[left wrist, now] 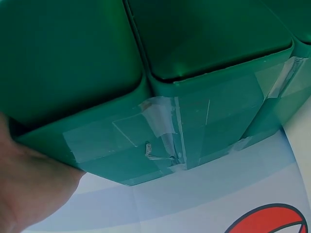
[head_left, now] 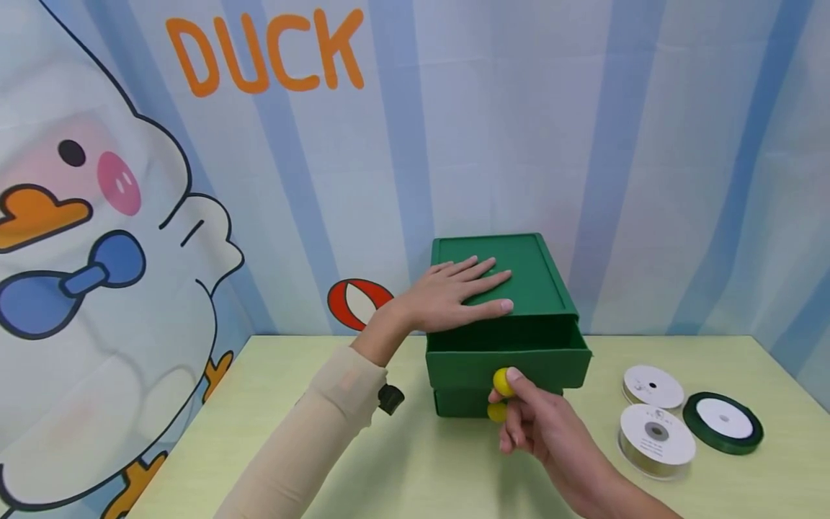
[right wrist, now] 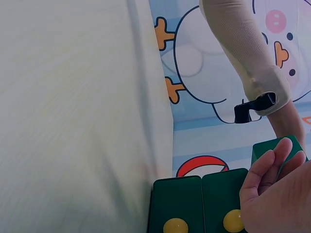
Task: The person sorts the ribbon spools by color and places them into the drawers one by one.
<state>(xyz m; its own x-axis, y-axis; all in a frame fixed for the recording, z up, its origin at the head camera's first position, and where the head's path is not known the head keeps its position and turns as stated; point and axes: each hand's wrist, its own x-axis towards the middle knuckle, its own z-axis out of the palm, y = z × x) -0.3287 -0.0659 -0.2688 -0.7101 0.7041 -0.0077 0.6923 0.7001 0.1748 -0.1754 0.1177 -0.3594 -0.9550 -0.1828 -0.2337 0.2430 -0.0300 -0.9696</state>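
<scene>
Matt green cardboard drawer box (head_left: 532,288) patched with glossy clear tape (left wrist: 160,126), smooth shiny yellow round knobs (head_left: 501,382), matt pale yellow table top (head_left: 454,468), satiny ribbon spools (head_left: 655,440), beige knit sleeve (head_left: 311,432).

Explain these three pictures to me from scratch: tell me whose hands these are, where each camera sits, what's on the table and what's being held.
No machine here: a person works with two bare hands and wears three cameras. The big picture comes from a camera on the head, looking down at a pale yellow-green table in front of a cartoon duck backdrop. The other two come from cameras strapped to the wrists, so they show close, tilted views.

On the table stands a green box with two drawers, each with a yellow knob. The left hand lies flat on the box's top, fingers straight. The right hand pinches the upper knob, and the upper drawer stands partly pulled out. The lower knob sits just beneath.

To the right lie three ribbon spools: two pale ones and a dark green one.

The left wrist view shows the box's taped green side up close.
</scene>
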